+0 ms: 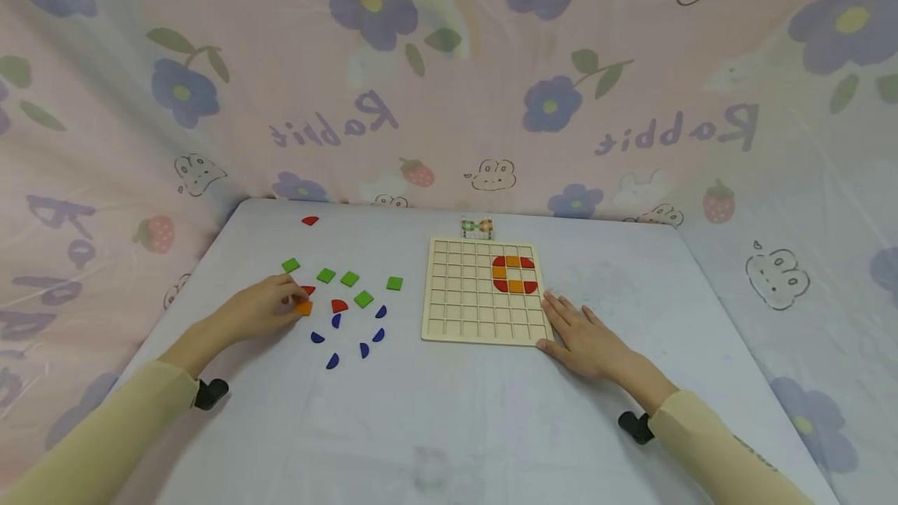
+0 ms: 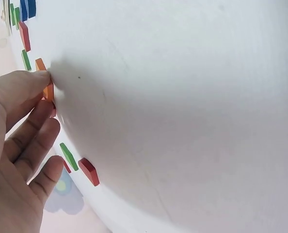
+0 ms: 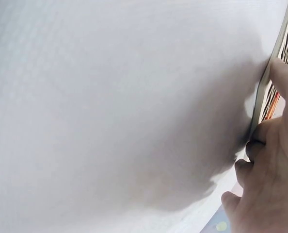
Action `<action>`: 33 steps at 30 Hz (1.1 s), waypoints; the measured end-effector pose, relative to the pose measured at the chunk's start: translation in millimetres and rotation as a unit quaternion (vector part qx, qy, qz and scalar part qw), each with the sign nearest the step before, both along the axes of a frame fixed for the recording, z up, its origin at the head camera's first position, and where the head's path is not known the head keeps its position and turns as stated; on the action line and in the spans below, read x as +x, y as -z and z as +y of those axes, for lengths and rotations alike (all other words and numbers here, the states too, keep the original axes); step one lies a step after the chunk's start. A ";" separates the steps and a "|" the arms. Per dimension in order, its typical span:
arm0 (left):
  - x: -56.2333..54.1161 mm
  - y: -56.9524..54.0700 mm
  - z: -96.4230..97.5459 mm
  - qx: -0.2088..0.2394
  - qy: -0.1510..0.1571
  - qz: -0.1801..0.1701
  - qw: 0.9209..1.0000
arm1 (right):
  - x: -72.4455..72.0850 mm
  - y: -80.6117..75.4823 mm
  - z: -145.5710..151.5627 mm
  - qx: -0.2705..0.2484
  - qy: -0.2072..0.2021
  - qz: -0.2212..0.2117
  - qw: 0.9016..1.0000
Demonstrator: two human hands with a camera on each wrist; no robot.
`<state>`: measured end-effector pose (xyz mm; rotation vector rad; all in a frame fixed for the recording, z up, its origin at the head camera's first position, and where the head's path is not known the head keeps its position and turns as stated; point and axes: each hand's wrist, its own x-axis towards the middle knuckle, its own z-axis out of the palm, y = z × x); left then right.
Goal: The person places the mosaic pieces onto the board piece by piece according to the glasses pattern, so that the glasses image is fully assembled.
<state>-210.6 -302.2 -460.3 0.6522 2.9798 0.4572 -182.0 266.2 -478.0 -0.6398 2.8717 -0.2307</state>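
Note:
On the left of the table my left hand (image 1: 259,309) pinches an orange square tile (image 1: 304,309) between thumb and fingers. The left wrist view shows the thumb lying across that orange tile (image 2: 49,92). Just beyond the fingertips is a red quarter-round tile (image 1: 308,290), partly hidden by the hand. My right hand (image 1: 585,341) lies with its fingers extended at the right edge of a wooden grid board (image 1: 456,330), touching its rim. Red corner tiles (image 1: 500,285) and orange squares (image 1: 515,287) form a ring in the board's upper right, around a bare cell.
Several green square tiles (image 1: 363,299) and blue half-round tiles (image 1: 379,335) are scattered between left hand and board. One red tile (image 1: 340,305) lies among them, another red piece (image 1: 310,220) near the back edge. Behind the board is a small patterned card (image 1: 477,227).

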 end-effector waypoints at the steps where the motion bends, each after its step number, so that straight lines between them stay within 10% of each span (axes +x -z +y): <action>1: 0.1 0.1 -0.4 0.000 -0.001 0.000 1.000 | -0.1 -0.2 0.0 0.001 0.001 -0.001 1.000; 20: 0.1 -2.3 1.9 0.001 0.008 0.012 1.000 | 1.9 -4.4 -1.1 0.004 0.005 -0.002 1.000; 33: -9.2 -8.8 40.1 0.030 0.026 0.028 0.999 | 3.0 -6.7 -2.5 0.004 -0.001 -0.003 1.000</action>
